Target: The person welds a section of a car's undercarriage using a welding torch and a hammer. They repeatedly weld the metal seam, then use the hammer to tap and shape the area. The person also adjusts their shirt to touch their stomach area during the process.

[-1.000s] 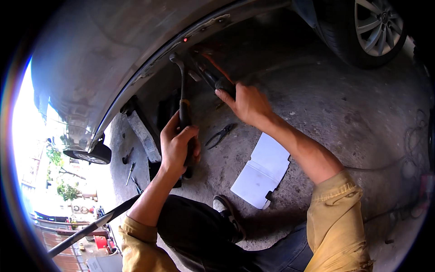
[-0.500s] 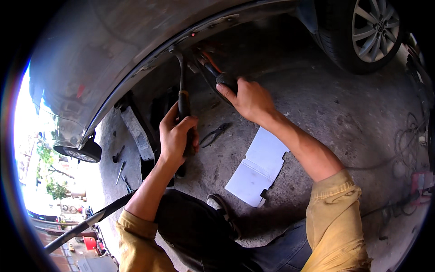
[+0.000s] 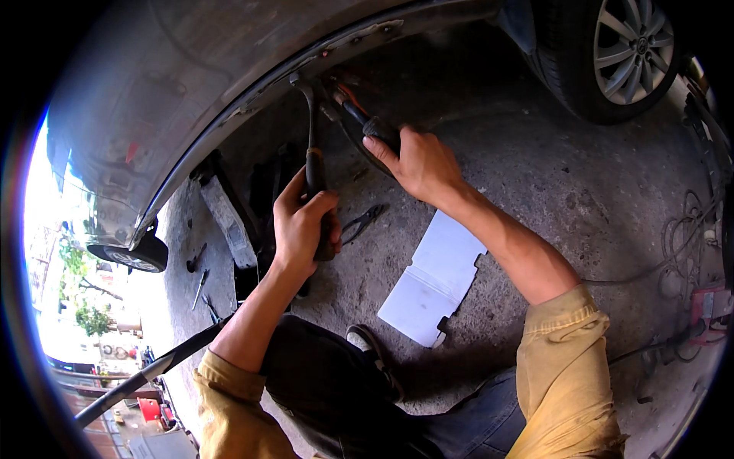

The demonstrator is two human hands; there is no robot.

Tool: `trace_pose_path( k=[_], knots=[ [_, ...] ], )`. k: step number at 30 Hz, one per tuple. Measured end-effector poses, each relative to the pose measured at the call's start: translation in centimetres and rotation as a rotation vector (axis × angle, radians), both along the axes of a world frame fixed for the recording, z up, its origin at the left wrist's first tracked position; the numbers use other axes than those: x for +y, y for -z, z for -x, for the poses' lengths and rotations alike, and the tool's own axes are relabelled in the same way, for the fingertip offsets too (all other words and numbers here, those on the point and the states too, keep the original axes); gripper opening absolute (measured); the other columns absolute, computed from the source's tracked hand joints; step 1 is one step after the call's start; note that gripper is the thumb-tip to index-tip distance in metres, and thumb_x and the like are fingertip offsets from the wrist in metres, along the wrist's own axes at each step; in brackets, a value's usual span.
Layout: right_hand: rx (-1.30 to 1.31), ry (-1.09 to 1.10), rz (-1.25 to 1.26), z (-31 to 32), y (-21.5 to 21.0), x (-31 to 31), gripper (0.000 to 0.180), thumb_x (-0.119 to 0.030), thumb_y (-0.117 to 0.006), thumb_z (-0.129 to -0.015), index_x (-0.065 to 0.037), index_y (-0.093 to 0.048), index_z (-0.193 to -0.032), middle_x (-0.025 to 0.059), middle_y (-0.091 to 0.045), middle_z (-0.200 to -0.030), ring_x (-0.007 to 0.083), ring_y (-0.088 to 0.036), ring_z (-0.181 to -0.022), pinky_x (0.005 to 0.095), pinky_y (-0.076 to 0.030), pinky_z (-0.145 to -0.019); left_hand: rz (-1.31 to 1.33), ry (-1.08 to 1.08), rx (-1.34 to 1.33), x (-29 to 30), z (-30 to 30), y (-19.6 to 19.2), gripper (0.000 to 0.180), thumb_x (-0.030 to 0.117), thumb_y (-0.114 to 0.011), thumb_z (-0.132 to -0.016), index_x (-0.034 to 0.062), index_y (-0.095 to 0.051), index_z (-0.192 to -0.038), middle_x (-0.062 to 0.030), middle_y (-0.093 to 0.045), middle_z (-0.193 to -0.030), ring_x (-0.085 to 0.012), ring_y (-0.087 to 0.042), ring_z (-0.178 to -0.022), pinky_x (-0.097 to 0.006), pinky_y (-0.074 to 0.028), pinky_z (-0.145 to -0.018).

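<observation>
My left hand (image 3: 300,226) is closed round the black grip of a hammer (image 3: 312,126). The metal shaft points up and away, and the hammer's head is close to the lower sill of a grey car (image 3: 180,99); contact cannot be told. To its right, my right hand (image 3: 424,164) grips a black-handled tool (image 3: 358,115) with an orange part near its far end. That end reaches under the sill into shadow, so its tip and exact kind are hidden.
A folded white sheet (image 3: 433,277) and pliers (image 3: 363,222) lie on the concrete floor. Dark metal stands (image 3: 229,222) are at left, near small tools (image 3: 200,289). A car wheel (image 3: 634,50) is at upper right, loose cables (image 3: 680,237) at far right. A long dark bar (image 3: 153,371) slants at lower left.
The hammer and my left hand have shifted slightly to the right. My right hand stays almost where it was, still gripping its tool. The view has moved a little.
</observation>
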State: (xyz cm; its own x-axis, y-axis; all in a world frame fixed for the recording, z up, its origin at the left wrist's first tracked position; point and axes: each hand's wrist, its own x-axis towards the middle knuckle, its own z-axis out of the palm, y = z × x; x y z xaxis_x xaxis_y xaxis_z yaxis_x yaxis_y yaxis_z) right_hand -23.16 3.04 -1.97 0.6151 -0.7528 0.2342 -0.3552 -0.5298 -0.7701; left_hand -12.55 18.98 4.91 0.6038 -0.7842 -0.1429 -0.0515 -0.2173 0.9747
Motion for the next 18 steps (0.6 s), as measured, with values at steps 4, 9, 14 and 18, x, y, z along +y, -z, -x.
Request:
trace_pose_path(
  k=[4, 9, 14, 18],
  knots=[
    [-0.006, -0.010, -0.019, -0.01, -0.01, 0.04, 0.065, -0.060, -0.050, -0.091, 0.004, -0.060, -0.084, 0.0252, -0.065, -0.070, 0.0426, -0.067, -0.071, 0.0476, -0.053, -0.062, 0.008, 0.010, -0.012, -0.08, 0.00, 0.17, 0.036, 0.004, -0.057, -0.083, -0.0029, -0.049, -0.118, -0.0052, -0.049, -0.066, -0.0151, -0.051, -0.040, -0.030, -0.042, -0.033],
    [-0.014, -0.003, -0.052, -0.13, 0.26, -0.06, 0.064, -0.060, -0.053, -0.090, 0.003, -0.059, -0.085, 0.0256, -0.065, -0.071, 0.0449, -0.065, -0.072, 0.0491, -0.051, -0.062, 0.004, 0.024, -0.014, -0.11, 0.15, 0.08, 0.024, 0.004, -0.057, -0.084, 0.0009, -0.050, -0.107, -0.0057, -0.050, -0.069, -0.0143, -0.049, -0.041, -0.030, -0.041, -0.034],
    [0.004, 0.000, -0.001, -0.05, 0.02, 0.16, 0.066, -0.061, -0.050, -0.091, 0.003, -0.060, -0.084, 0.0250, -0.065, -0.070, 0.0423, -0.067, -0.071, 0.0478, -0.053, -0.062, -0.003, -0.004, -0.013, -0.10, 0.23, -0.03, 0.025, 0.004, -0.056, -0.084, 0.0005, -0.050, -0.109, -0.0058, -0.049, -0.069, -0.0144, -0.049, -0.041, -0.030, -0.041, -0.034],
    [0.010, -0.015, -0.005, 0.11, -0.38, 0.33, 0.067, -0.062, -0.048, -0.092, 0.004, -0.060, -0.083, 0.0248, -0.066, -0.069, 0.0415, -0.068, -0.071, 0.0472, -0.055, -0.061, -0.005, 0.004, -0.017, -0.12, 0.25, -0.15, 0.026, 0.004, -0.056, -0.084, 0.0003, -0.050, -0.109, -0.0060, -0.049, -0.069, -0.0145, -0.049, -0.041, -0.030, -0.041, -0.034]
  ],
)
